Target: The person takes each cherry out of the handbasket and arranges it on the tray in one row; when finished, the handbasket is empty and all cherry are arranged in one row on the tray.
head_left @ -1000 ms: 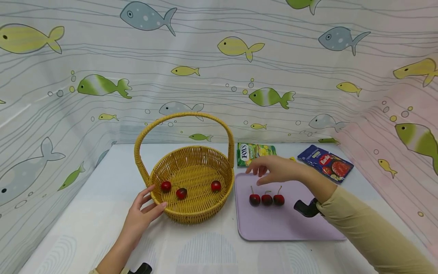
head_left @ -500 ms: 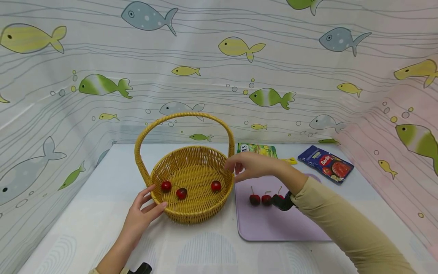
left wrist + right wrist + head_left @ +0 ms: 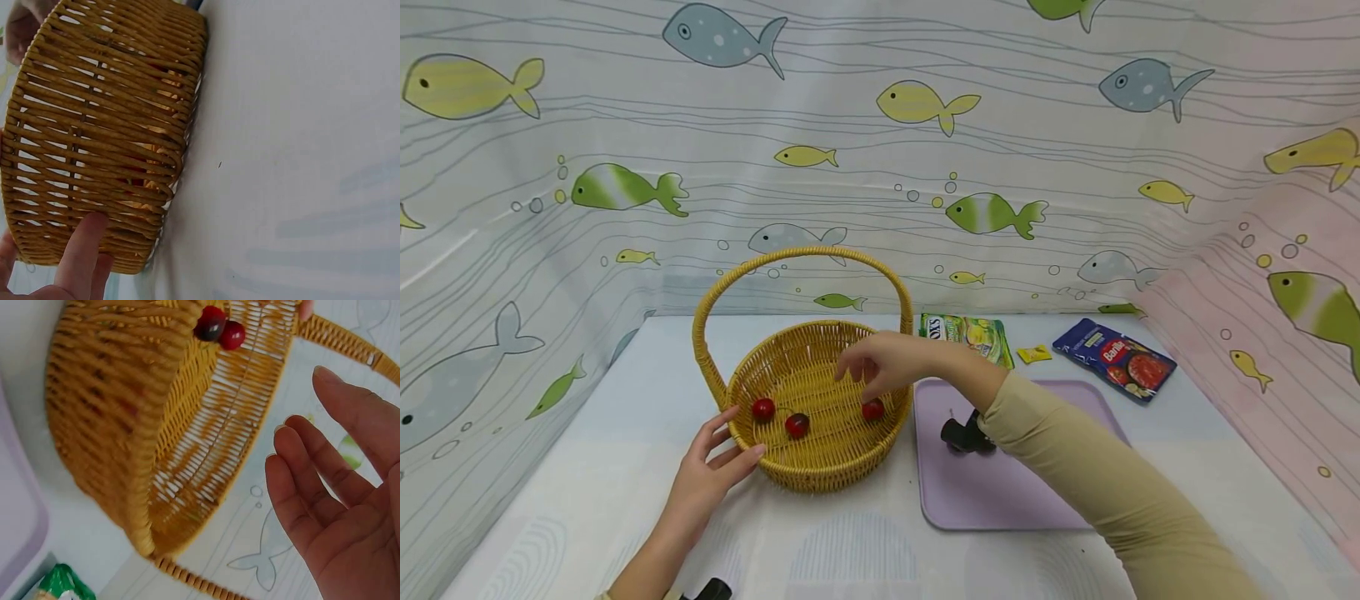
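A yellow wicker basket (image 3: 820, 475) with a tall handle stands left of centre. Inside lie three red cherries: one at the left (image 3: 763, 409), one near the front (image 3: 797, 425), one at the right (image 3: 872, 409). My left hand (image 3: 703, 471) rests on the basket's front-left side; thumb and index finger touch the rim. In the left wrist view a finger (image 3: 84, 250) presses the outer wall. My right hand (image 3: 887, 364) hangs over the basket's right half. The right wrist view shows its fingers (image 3: 290, 481) loosely bent, holding nothing.
A lilac tray (image 3: 1000, 508) lies right of the basket; the right forearm and wrist camera (image 3: 966, 435) mostly hide the cherries on it. Behind are a green Fox's candy bag (image 3: 985, 335), a small yellow packet (image 3: 1034, 354) and a blue Barilla pouch (image 3: 1116, 360).
My right hand has moved left, from above the tray past the basket's right rim to over its inside. The left hand and basket have stayed in place.
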{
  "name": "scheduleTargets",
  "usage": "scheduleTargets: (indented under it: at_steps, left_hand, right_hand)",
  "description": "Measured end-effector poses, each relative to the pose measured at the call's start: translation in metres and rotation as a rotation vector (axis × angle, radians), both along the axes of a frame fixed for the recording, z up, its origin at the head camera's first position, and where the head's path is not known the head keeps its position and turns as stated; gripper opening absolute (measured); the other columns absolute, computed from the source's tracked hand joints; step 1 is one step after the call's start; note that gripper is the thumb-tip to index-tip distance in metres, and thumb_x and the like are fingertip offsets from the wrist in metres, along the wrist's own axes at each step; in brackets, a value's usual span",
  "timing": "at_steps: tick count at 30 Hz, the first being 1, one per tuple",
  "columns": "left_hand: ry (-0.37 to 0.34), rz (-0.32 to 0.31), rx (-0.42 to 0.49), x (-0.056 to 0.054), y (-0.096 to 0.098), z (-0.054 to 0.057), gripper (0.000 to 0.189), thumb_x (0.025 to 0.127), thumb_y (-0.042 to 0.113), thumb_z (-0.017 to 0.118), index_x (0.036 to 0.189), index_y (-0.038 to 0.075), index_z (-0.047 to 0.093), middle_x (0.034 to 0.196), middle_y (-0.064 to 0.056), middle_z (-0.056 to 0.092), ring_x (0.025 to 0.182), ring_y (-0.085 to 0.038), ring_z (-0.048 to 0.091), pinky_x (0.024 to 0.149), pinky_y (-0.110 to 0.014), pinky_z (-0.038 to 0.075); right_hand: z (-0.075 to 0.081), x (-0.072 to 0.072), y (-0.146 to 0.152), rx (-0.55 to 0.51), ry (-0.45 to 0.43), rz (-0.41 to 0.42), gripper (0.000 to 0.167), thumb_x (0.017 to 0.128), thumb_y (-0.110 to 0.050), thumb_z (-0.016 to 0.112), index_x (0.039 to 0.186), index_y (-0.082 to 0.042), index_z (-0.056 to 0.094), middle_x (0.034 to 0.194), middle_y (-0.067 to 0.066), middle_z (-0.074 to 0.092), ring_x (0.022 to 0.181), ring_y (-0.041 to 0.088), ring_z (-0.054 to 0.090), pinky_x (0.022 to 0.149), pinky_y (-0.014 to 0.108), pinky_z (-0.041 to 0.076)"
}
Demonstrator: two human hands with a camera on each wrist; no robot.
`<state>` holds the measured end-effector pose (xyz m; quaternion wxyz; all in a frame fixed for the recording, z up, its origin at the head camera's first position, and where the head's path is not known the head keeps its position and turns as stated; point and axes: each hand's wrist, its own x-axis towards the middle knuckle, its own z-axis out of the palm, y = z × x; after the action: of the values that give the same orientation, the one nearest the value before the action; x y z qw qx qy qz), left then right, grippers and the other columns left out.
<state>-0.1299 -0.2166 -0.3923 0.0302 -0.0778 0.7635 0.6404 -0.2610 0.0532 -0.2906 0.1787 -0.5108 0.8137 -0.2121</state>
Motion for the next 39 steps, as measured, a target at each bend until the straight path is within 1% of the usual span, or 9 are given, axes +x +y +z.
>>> scheduleTargets:
  at_steps: [5, 11, 14, 20, 24, 29, 36, 39]
  left_hand:
    - [-0.005, 0.000, -0.002, 0.001, -0.001, 0.000, 0.075, 0.088, 0.023, 0.066, 0.147, 0.018, 0.021, 0.145, -0.023, 0.019, 0.127, -0.038, 0.036, 0.085, -0.031, 0.049]
    - [-0.005, -0.001, -0.011, 0.001, -0.001, 0.000, 0.075, 0.088, 0.024, 0.067, 0.147, 0.017, 0.021, 0.144, -0.023, 0.019, 0.127, -0.038, 0.037, 0.086, -0.033, 0.049]
    - [-0.005, 0.000, -0.008, 0.001, -0.001, 0.000, 0.074, 0.088, 0.024, 0.066, 0.147, 0.017, 0.021, 0.144, -0.023, 0.020, 0.127, -0.038, 0.037, 0.086, -0.032, 0.049]
    - [-0.002, 0.000, 0.014, -0.001, 0.000, -0.001, 0.072, 0.089, 0.023, 0.066, 0.146, 0.018, 0.023, 0.144, -0.022, 0.021, 0.127, -0.036, 0.037, 0.085, -0.030, 0.049]
    - [0.002, -0.001, 0.019, -0.001, -0.001, -0.002, 0.072, 0.089, 0.022, 0.066, 0.146, 0.018, 0.023, 0.144, -0.021, 0.021, 0.127, -0.036, 0.038, 0.085, -0.030, 0.049]
    - [0.001, -0.006, 0.018, -0.001, -0.002, -0.002, 0.072, 0.089, 0.023, 0.066, 0.147, 0.019, 0.023, 0.144, -0.021, 0.020, 0.127, -0.036, 0.037, 0.085, -0.030, 0.049]
    - [0.004, -0.007, 0.023, -0.002, -0.002, -0.002, 0.073, 0.087, 0.023, 0.067, 0.146, 0.019, 0.024, 0.144, -0.020, 0.020, 0.127, -0.034, 0.038, 0.085, -0.029, 0.049]
    - [-0.001, -0.002, 0.028, -0.002, -0.001, -0.003, 0.072, 0.087, 0.023, 0.067, 0.146, 0.019, 0.024, 0.144, -0.020, 0.021, 0.127, -0.034, 0.038, 0.085, -0.029, 0.049]
  right_hand:
    - [-0.001, -0.003, -0.022, 0.024, -0.003, 0.009, 0.032, 0.084, -0.011, 0.070, 0.115, -0.013, 0.061, 0.096, 0.000, 0.059, 0.082, 0.009, 0.057, 0.072, 0.020, 0.048]
    - [-0.005, -0.008, -0.046, 0.035, -0.029, 0.002, 0.033, 0.083, -0.012, 0.071, 0.115, -0.014, 0.062, 0.096, -0.002, 0.059, 0.085, 0.010, 0.057, 0.074, 0.019, 0.047]
    - [-0.008, -0.010, -0.057, 0.051, -0.037, 0.003, 0.033, 0.083, -0.012, 0.071, 0.115, -0.014, 0.062, 0.099, 0.000, 0.059, 0.088, 0.010, 0.056, 0.075, 0.019, 0.046]
    - [-0.019, -0.020, -0.080, 0.080, -0.042, 0.007, 0.034, 0.083, -0.012, 0.071, 0.116, -0.013, 0.062, 0.106, 0.008, 0.061, 0.091, 0.012, 0.057, 0.075, 0.019, 0.046]
    - [-0.028, -0.027, -0.093, 0.076, -0.060, -0.012, 0.034, 0.082, -0.011, 0.072, 0.115, -0.012, 0.063, 0.107, 0.006, 0.061, 0.093, 0.012, 0.057, 0.075, 0.019, 0.046]
    - [-0.040, -0.035, -0.106, 0.102, -0.069, -0.026, 0.034, 0.082, -0.008, 0.071, 0.115, -0.009, 0.063, 0.104, 0.004, 0.061, 0.090, 0.010, 0.056, 0.072, 0.018, 0.047]
    - [-0.045, -0.040, -0.117, 0.182, -0.012, 0.010, 0.035, 0.084, -0.005, 0.069, 0.118, -0.010, 0.062, 0.103, 0.004, 0.062, 0.088, 0.009, 0.056, 0.069, 0.019, 0.047]
    - [-0.049, -0.041, -0.124, 0.199, -0.023, 0.021, 0.036, 0.084, -0.004, 0.068, 0.119, -0.011, 0.061, 0.103, 0.004, 0.062, 0.087, 0.009, 0.055, 0.069, 0.019, 0.047]
